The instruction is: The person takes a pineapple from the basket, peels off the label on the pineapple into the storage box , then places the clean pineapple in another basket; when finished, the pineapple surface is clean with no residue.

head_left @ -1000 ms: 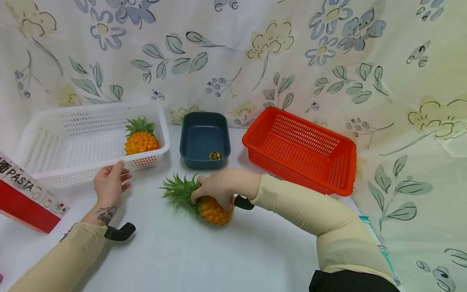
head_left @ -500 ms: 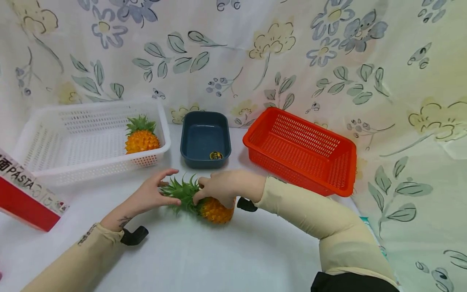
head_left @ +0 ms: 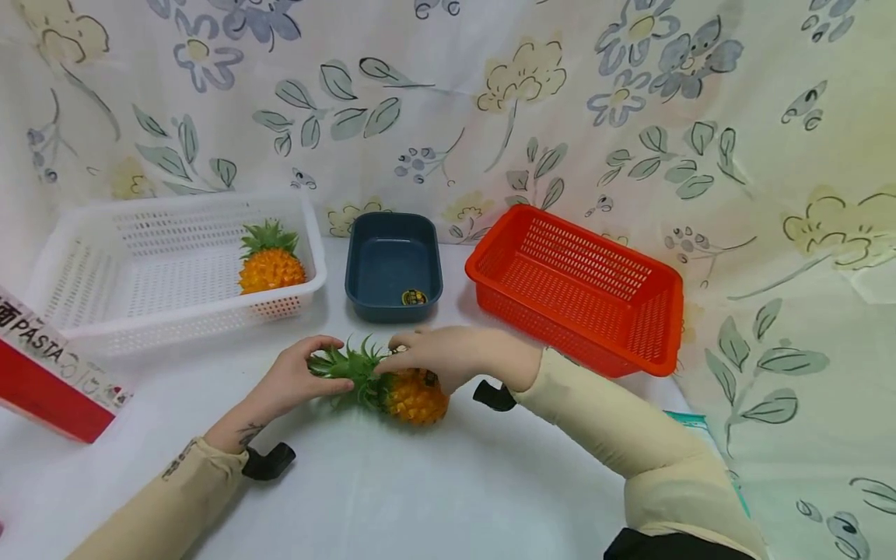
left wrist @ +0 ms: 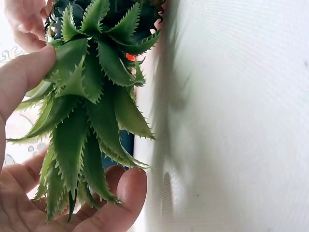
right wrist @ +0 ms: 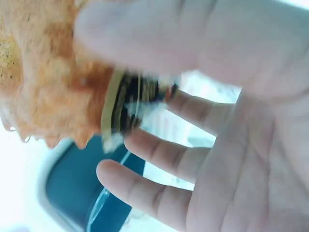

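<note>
A pineapple (head_left: 414,398) lies on its side on the white tabletop, its green crown (head_left: 353,372) pointing left. My left hand (head_left: 297,377) holds the crown, thumb on the near side and fingers on the far side; in the left wrist view the spiky leaves (left wrist: 91,116) fill the space between its fingers. Over the fruit's upper side is my right hand (head_left: 448,354). In the right wrist view its thumb (right wrist: 130,38) crosses in front of the fruit, and its fairly straight fingers (right wrist: 149,188) reach beside a blurred black-and-gold label (right wrist: 137,99). Whether they pinch the label is unclear.
A white basket (head_left: 210,315) holding another pineapple (head_left: 271,270) stands behind left. At the back is a dark blue bin (head_left: 393,315) with a round black-and-gold sticker (head_left: 414,298). A red basket (head_left: 560,327) stands right. A red PASTA box (head_left: 56,381) is at left.
My left hand has left the white basket's edge and moved right to the pineapple's crown. The right hand has shifted slightly right, its fingers straighter over the fruit.
</note>
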`<act>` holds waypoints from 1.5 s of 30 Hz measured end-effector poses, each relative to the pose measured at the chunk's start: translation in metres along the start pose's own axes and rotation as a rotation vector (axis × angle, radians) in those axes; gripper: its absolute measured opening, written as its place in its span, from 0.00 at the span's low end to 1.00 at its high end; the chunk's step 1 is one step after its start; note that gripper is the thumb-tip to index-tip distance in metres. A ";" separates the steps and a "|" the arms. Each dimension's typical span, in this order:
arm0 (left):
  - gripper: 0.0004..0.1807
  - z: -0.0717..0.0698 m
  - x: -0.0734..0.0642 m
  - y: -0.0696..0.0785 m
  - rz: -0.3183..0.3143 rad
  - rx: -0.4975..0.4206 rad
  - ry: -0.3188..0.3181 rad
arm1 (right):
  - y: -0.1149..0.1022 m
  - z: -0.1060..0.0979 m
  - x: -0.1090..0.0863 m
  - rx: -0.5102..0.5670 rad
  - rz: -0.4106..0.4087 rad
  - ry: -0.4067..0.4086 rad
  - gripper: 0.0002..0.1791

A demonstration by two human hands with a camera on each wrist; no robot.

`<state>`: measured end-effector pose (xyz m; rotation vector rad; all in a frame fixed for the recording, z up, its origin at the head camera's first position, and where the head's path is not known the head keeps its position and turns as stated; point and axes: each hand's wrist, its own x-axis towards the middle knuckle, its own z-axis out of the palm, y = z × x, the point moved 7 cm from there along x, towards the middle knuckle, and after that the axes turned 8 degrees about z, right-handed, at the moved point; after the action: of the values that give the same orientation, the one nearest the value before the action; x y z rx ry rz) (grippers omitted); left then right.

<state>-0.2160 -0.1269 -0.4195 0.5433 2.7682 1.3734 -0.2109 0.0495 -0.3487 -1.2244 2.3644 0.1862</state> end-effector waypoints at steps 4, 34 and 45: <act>0.37 0.002 -0.001 0.000 -0.011 0.009 0.003 | 0.023 -0.004 -0.018 0.342 0.034 0.150 0.45; 0.32 -0.002 -0.013 -0.004 -0.107 -0.040 0.172 | 0.065 0.082 -0.012 1.381 0.393 0.445 0.40; 0.36 -0.013 -0.001 -0.016 -0.147 -0.055 0.183 | 0.078 0.071 0.012 1.418 0.376 0.480 0.39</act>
<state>-0.2220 -0.1464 -0.4239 0.2174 2.8303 1.5315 -0.2550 0.1101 -0.4242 -0.1041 2.1379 -1.5213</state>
